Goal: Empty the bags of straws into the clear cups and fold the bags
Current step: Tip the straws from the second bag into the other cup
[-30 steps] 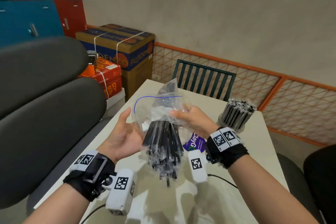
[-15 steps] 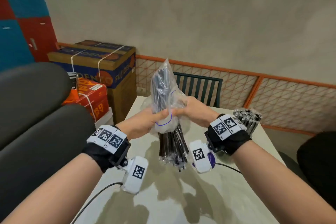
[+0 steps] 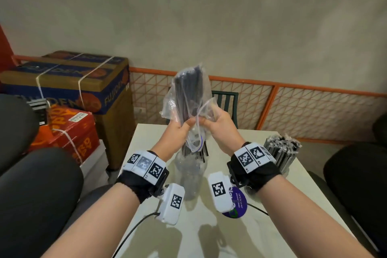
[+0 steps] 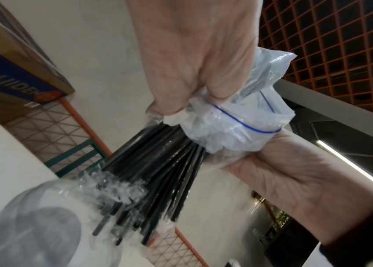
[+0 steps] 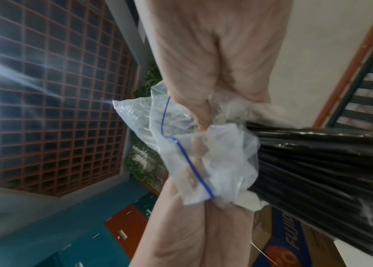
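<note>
A clear zip bag (image 3: 188, 94) with a blue seal line is held upright, mouth down, above the white table (image 3: 209, 236). My left hand (image 3: 182, 128) and right hand (image 3: 211, 123) both pinch its gathered mouth from either side. Black straws (image 3: 204, 152) stick out below the mouth into a clear cup (image 3: 191, 176) standing under the bag. The left wrist view shows the straws (image 4: 157, 162) fanning out of the bag (image 4: 226, 126) toward the cup (image 4: 32, 225). The right wrist view shows the crumpled bag (image 5: 203, 153) and straws (image 5: 318, 162). A second cup (image 3: 280, 153), packed with straws, stands at the right.
A purple round label (image 3: 235, 203) lies on the table near my right wrist. A black padded chair (image 3: 31, 174) fills the left, another dark seat (image 3: 356, 174) the right. A green slatted chair (image 3: 227, 100) stands behind the table. Strapped cardboard boxes (image 3: 73, 81) are stacked at the back left.
Both hands have lifted the bag from low over the table and turned it upright, mouth down. Both now pinch the mouth, and the straws hang over the clear cup.
</note>
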